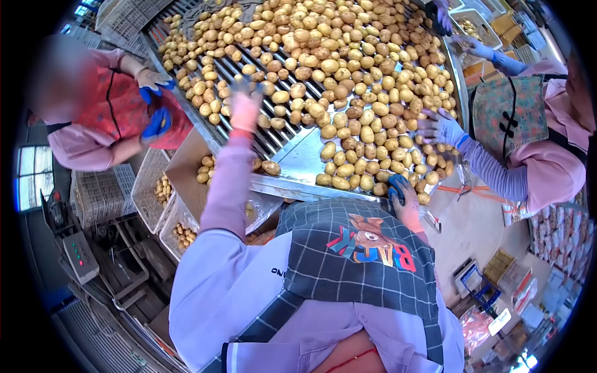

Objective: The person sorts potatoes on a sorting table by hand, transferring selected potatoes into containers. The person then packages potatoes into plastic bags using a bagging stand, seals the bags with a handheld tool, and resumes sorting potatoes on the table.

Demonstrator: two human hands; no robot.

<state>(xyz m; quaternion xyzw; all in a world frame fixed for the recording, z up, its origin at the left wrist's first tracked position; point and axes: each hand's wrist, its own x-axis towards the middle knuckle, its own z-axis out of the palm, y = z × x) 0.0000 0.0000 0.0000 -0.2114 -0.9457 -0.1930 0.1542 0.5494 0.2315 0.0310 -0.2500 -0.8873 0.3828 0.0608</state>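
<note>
Many potatoes (373,93) cover a metal sorting table with dark rollers (283,140) and a smooth metal plate (301,149). My left hand (247,102), gloved and smeared by motion, is stretched out over the rollers among loose potatoes. A potato shows at its fingertips, but I cannot tell whether it is held. My right hand (402,194), in a glove with blue fingers, is at the near edge of the table beside the potatoes. Its fingers are curled; what lies inside them is hidden.
A co-worker in a red apron (118,112) stands at left; another in a patterned apron (510,115) reaches a gloved hand (443,128) into the potatoes at right. A cardboard box (191,163) and white crates (151,186) holding potatoes stand below the left edge.
</note>
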